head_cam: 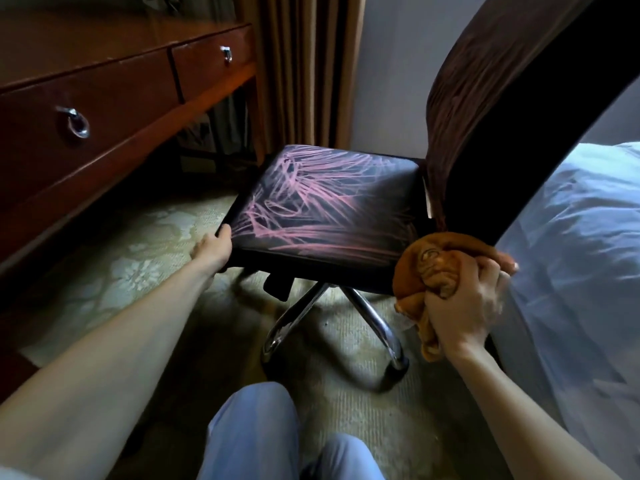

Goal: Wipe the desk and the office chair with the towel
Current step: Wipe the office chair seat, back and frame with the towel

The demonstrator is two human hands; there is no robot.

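The right hand [464, 306] is clenched round a bunched orange towel [426, 268], held at the near right corner of the office chair [325, 209]. The left hand [213, 249] grips the seat's near left corner, as if to steady it. The seat, streaked pink, spreads ahead and to the left of the towel, so the right hand looks best placed to sweep leftward across it. The desk [104, 98] stands further left, with both drawers [86, 109] closed and their contents hidden.
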